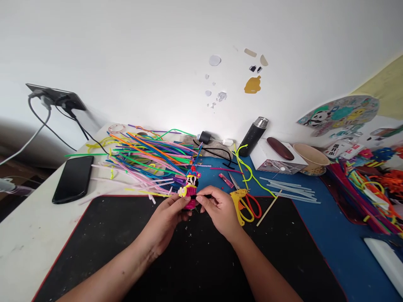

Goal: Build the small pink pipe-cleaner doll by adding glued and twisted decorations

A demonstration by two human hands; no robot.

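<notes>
Held upright above the black mat is a small pipe-cleaner figure (190,191) with a black-and-white face, a pink body, yellow trim and a blue and red top. My left hand (171,214) grips its lower body from the left, thumb in front. From the right, my right hand (218,207) pinches a short dark piece, seemingly a black pipe cleaner, at the figure's side. Whether that piece is attached to the figure I cannot tell. The fingers hide part of the figure's base. Just right of my right hand lie scissors (253,205) and a yellow tool (238,197).
Many coloured pipe cleaners (151,151) are heaped behind the black mat (141,268). A phone (73,178) lies at left. A black thermos (253,136), a white box (277,157) and a bowl (311,157) stand at back right. A thin stick (268,208) lies right of the scissors.
</notes>
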